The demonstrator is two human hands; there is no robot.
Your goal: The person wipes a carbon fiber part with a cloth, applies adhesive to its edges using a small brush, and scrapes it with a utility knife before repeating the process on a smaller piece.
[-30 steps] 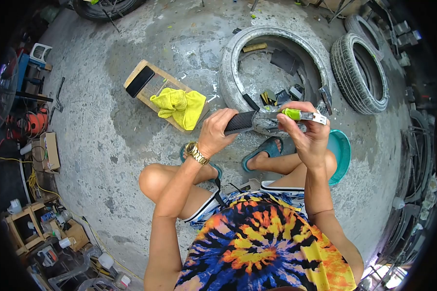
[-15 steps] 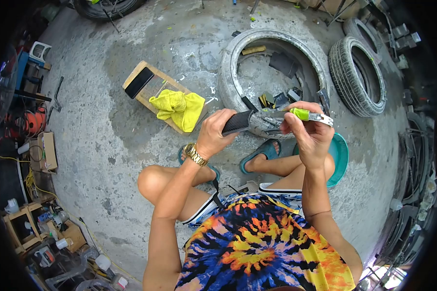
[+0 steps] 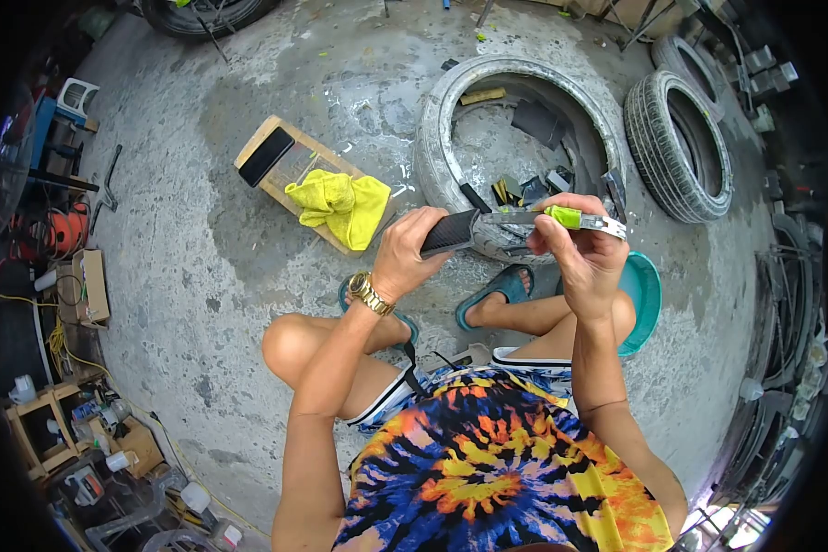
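Head view, sweeping from the left: clutter of boxes and an orange cable reel (image 3: 57, 232) along the wall, then bare concrete floor (image 3: 202, 267). Next comes a wooden board (image 3: 285, 166) lying flat with a black phone (image 3: 265, 155) on its far end and a yellow cloth (image 3: 339, 206) crumpled over its near end. Now the action: the person, seated low with knees bent, has the left hand (image 3: 409, 253), gold watch (image 3: 370, 291) at the wrist, wrapped firmly around a black strip of rubber (image 3: 453, 232), held up in front of the chest. Its end meets the blade of a utility knife (image 3: 569, 219) with a green slider, pinched tight in the right hand (image 3: 575, 248), fingers and thumb closed along the handle. Below, teal sandals (image 3: 499, 289) sit on the floor. Behind the hands lies a whitish tyre (image 3: 432, 138) with cut black scraps inside it. A teal basin (image 3: 644, 285) peeks out beside the right forearm, and further right a second tyre (image 3: 676, 138) with dark tread rests flat.
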